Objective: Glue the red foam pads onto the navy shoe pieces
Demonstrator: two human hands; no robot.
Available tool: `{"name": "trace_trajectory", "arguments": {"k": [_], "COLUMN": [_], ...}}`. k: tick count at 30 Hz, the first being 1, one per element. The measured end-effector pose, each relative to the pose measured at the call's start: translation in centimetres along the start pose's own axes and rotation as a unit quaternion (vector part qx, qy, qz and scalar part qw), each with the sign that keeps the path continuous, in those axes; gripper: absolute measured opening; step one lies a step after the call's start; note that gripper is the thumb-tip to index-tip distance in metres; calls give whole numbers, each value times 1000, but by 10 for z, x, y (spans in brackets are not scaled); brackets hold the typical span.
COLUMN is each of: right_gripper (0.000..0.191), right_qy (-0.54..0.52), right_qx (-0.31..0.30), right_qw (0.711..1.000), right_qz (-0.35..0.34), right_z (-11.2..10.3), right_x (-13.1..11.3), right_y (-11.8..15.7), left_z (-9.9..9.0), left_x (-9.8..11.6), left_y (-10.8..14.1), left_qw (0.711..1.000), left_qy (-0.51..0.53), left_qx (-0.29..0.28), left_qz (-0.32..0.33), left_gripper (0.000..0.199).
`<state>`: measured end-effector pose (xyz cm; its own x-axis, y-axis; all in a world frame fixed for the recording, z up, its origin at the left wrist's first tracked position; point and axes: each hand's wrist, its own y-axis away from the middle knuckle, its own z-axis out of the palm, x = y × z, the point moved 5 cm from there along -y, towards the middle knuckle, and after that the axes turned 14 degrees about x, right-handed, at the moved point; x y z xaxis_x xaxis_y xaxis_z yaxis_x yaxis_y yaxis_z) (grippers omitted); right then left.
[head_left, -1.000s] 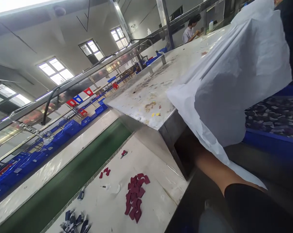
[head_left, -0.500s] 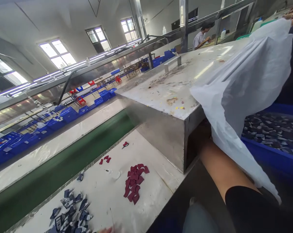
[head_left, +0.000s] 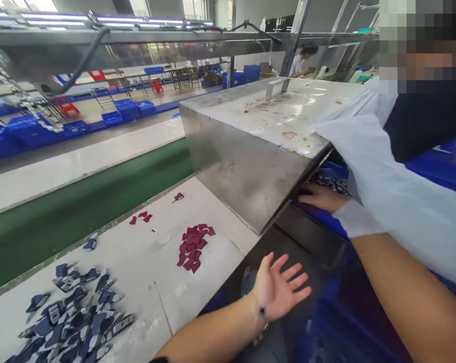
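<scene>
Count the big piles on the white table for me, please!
2. One dark blue pile at the near left, and one dark red pile closer to the metal box. The box hides some of the table, so more could be there.

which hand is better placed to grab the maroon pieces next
Probably the left hand: it's open, palm up, empty and nearer the maroon pieces, while the right hand is away by the metal box.

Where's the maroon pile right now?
In the head view, the maroon pile lies left of centre on the white table, between the navy pieces and the metal box.
</scene>
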<state>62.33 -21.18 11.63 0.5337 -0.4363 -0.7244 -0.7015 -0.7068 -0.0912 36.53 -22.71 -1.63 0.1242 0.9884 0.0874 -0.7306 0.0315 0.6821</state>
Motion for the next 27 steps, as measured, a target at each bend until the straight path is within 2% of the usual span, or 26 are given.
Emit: {"name": "trace_trajectory", "arguments": {"k": [3, 5, 6, 7, 9, 14, 16, 17, 18, 20, 24, 26, 27], "right_gripper": [26, 23, 22, 22, 23, 30, 33, 33, 34, 35, 44, 44, 44], "right_qy": [24, 17, 9, -1, -25, -75, -77, -75, -72, -63, -32, 7, 34], "right_qx": [-72, -101, -111, -121, -146, -228, -249, -255, -257, -257, -252, -240, -232], "right_qw": [996, 994, 993, 993, 989, 970, 964, 962, 962, 962, 964, 966, 967], "right_qz": [38, 35, 26, 14, -9, -50, -58, -61, -64, -70, -79, -93, -104], "right_z": [-1, 12, 25, 41, 83, 222, 266, 282, 292, 299, 279, 267, 264], "right_x": [0, -14, -25, -36, -59, -111, -125, -129, -132, -133, -127, -124, -124], "right_y": [71, 112, 126, 135, 134, 83, 62, 53, 46, 34, 27, 31, 34], "left_z": [67, 89, 90, 86, 63, -21, -46, -54, -61, -69, -85, -100, -109], "left_x": [-16, -14, -9, 0, 26, 126, 158, 168, 174, 175, 149, 144, 147], "left_y": [-6, 5, 13, 22, 40, 80, 90, 93, 96, 99, 120, 142, 156], "left_qw": [996, 994, 993, 991, 985, 936, 920, 918, 919, 929, 955, 959, 936], "left_qy": [61, 97, 113, 129, 162, 240, 249, 246, 239, 215, 157, 21, -114], "left_qx": [-17, -41, -37, -28, 12, 134, 163, 170, 174, 177, 179, 199, 217], "left_qz": [-61, -39, -18, 7, 64, 222, 255, 261, 261, 246, 175, 201, 252], "left_gripper": [46, 41, 40, 37, 36, 36, 35, 34, 33, 30, 32, 37, 39]}}
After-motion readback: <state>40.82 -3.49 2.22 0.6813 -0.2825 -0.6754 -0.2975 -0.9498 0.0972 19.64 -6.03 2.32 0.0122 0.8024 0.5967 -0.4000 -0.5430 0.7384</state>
